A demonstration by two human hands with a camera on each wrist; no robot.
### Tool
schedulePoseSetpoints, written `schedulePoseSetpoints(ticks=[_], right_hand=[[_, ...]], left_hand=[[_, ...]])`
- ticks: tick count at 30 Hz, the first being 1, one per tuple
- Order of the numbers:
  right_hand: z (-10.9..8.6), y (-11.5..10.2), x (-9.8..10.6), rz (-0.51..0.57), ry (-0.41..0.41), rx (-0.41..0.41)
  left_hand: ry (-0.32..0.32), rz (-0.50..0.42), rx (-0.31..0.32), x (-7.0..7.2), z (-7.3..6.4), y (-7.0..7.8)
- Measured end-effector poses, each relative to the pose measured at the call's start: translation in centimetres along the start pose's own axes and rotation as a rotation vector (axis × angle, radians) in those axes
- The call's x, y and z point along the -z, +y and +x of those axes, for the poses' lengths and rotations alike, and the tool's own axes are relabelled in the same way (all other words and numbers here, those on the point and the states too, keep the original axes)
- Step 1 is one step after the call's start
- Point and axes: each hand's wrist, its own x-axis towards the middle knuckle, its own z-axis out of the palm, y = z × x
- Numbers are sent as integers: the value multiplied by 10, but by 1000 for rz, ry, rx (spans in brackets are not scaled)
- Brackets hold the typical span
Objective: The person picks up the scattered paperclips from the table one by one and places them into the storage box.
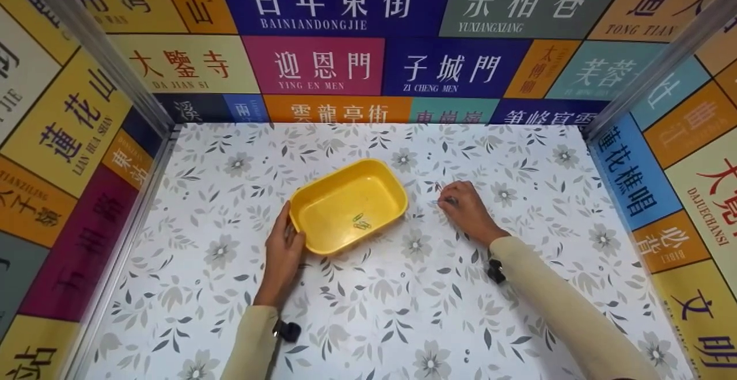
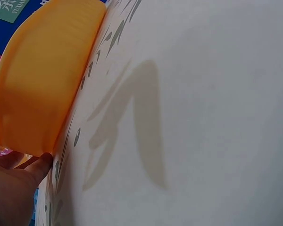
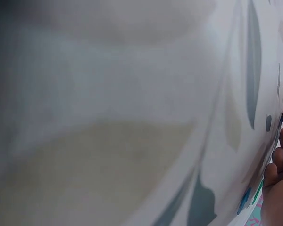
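Note:
A yellow plastic tray [image 1: 322,196] stands on the table, and several small green and yellow paper clips [image 1: 361,223] lie in it. My left hand [image 1: 283,247] grips the tray's left end, thumb at the near corner and fingers along the outer wall. In the left wrist view, the thumb [image 2: 40,167] meets the tray's lower corner. To the right of the tray, my right hand [image 1: 469,210] is low at the tabletop with bent fingers, pinching a thin paper clip [image 1: 438,186] at the fingertips. A blue piece [image 3: 244,201] and a green piece [image 3: 257,192] show beneath that hand.
The table [image 1: 357,322] has a white cover printed with grey flowers and leaves. Panels with coloured street-name signs [image 1: 322,63] close it in at the back, left and right. Metal rails [image 1: 124,242] run along the side edges.

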Motion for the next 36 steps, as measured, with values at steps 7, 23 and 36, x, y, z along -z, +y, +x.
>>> schedulePoseSetpoints(ticks=[7,23,36], right_hand=[[1,-1,1,-12,-4,-38],[1,-2,0,29,38,-34],[0,-14,7,97,114,17]], left_hand=[[0,-6,-8,0,1,0],[6,-26,-29,1,1,-2],[2,-4,-9,1,1,-2]])
